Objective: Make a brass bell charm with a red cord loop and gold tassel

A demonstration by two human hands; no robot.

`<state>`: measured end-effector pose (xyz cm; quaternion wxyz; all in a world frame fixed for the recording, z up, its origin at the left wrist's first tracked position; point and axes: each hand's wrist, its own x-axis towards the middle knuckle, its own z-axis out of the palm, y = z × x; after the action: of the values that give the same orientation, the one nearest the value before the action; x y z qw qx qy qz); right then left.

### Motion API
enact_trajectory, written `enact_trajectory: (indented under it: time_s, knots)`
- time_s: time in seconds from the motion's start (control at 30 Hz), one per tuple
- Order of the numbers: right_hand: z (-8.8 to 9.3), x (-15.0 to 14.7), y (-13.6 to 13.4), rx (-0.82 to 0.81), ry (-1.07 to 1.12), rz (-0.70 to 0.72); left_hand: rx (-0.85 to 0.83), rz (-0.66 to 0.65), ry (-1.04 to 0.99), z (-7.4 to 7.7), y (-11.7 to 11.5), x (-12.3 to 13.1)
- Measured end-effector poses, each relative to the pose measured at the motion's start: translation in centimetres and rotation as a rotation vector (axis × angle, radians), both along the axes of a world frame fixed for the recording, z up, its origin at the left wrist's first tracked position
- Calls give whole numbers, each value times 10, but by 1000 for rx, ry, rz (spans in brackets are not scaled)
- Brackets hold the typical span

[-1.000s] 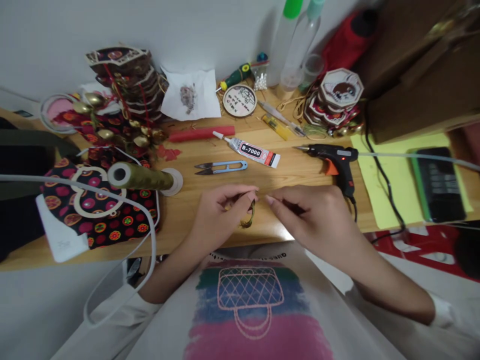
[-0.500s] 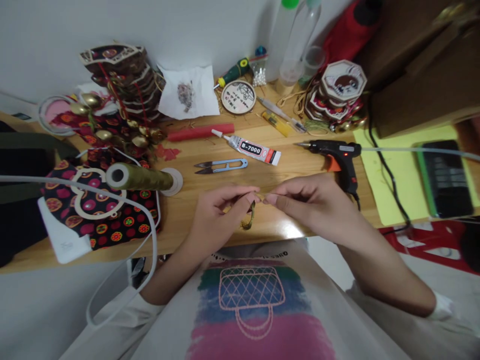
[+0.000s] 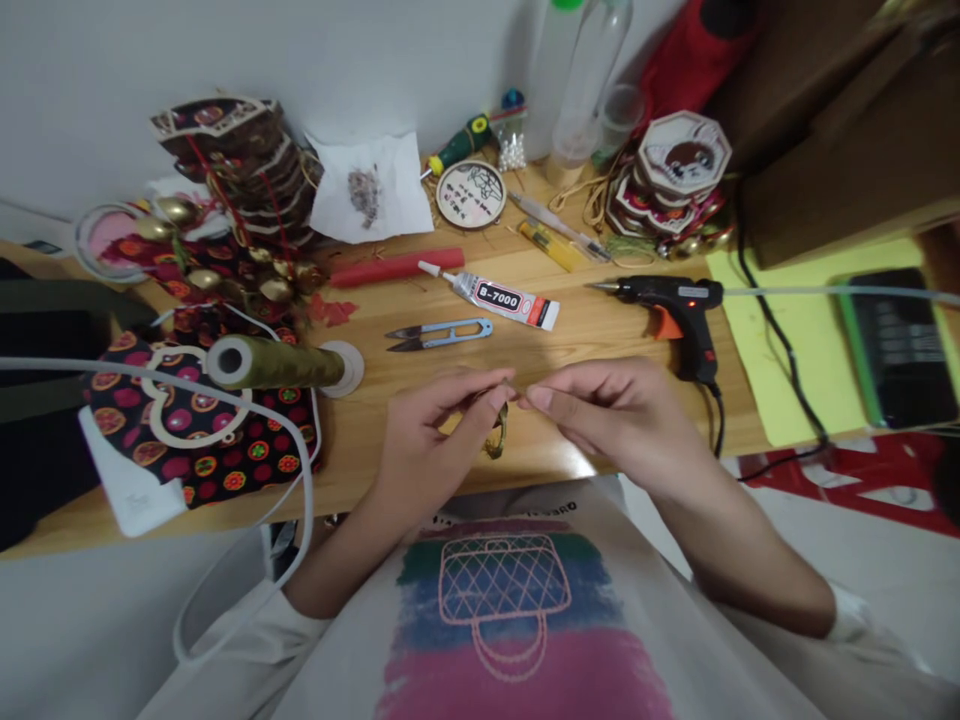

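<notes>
Close to the table's front edge, my left hand [image 3: 446, 425] pinches an olive-green cord [image 3: 495, 440] between thumb and forefinger. A short looped length of it hangs below those fingertips. Facing it, my right hand [image 3: 611, 415] is closed in a pinch almost touching the left fingertips, apparently on the same cord's end, though the fingers mostly cover it. Beyond my hands lie blue-handled thread snips [image 3: 442, 333] and a tube of B-7000 glue [image 3: 502, 298]. A black glue gun [image 3: 667, 295] with a lit red light rests beyond my right hand.
At left, a spool of olive thread [image 3: 277, 362] lies over patterned fabric [image 3: 225, 455], with a white cable [image 3: 300, 440] arching in front. Stacked octagonal pieces [image 3: 686, 155] stand at back right. A phone [image 3: 900, 345] lies on yellow paper [image 3: 757, 370]; a cardboard box [image 3: 847, 190] stands behind.
My right fingertips have moved slightly left, closing most of the small gap to the left fingertips. The left hand keeps its pinch on the cord. The view has shifted a little.
</notes>
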<state>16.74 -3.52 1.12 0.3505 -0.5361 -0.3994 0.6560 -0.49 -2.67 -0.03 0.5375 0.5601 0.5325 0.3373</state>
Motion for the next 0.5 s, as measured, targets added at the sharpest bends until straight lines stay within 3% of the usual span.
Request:
enact_trajectory:
  time_s: [0.17, 0.5]
  knots:
    - [-1, -4, -5, 13, 0, -17, 6, 8, 27, 1, -1, 1]
    - [-9, -2, -8, -113, 157, -62, 38, -5, 11, 3, -3, 1]
